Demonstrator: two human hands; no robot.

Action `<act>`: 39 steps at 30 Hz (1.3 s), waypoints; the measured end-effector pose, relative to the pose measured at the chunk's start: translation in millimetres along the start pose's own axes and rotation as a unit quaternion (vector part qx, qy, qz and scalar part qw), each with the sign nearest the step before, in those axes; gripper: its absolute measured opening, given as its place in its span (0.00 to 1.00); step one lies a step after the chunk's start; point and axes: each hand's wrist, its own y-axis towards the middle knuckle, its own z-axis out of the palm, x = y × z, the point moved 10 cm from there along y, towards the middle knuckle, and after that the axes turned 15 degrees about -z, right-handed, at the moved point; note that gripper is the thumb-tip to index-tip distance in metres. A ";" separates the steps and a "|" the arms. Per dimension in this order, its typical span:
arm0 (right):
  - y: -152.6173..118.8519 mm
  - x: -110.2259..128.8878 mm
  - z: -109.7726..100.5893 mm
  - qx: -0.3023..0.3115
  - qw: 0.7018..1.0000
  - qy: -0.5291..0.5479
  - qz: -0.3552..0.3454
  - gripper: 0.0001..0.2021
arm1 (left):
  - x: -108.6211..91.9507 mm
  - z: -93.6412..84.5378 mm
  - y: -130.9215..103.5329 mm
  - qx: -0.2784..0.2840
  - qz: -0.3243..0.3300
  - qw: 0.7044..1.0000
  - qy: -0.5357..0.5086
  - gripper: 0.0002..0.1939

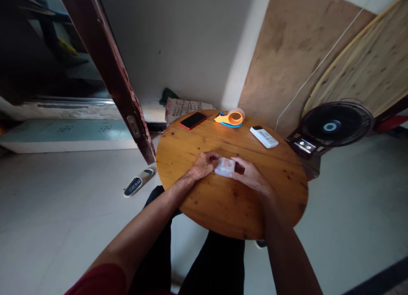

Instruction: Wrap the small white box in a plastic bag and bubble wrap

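Observation:
A small whitish packet (pixel 225 166) with a reddish mark on its top lies at the middle of the round wooden table, between my two hands. My left hand (pixel 204 165) has its fingers curled against the packet's left side. On the opposite side, my right hand (pixel 250 174) grips the packet's edge between thumb and fingers. What the packet contains cannot be made out. Beyond the hands, an orange tape dispenser (pixel 227 118) with a roll of clear tape stands near the far edge.
A phone with a red edge (pixel 193 120) and a white device with a dark end (pixel 264 137) rest on the wooden table (pixel 236 214). A black fan (pixel 334 124) stands right of it. A slipper (pixel 138 183) lies on the floor, near a dark red door frame (pixel 117 69).

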 end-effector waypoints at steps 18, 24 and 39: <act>0.8 4.9 3.9 0.002 1.000 0.016 -0.005 0.23 | 0.5 -1.0 1.3 -0.006 -0.001 1.000 -0.029 0.09; -1.2 1.5 2.2 0.003 1.000 0.018 0.003 0.25 | 1.8 -1.1 2.2 -0.005 -0.001 0.999 -0.034 0.08; -2.4 2.9 3.7 0.009 0.999 0.043 0.000 0.23 | 4.5 -0.6 3.6 0.000 -0.011 0.999 -0.030 0.09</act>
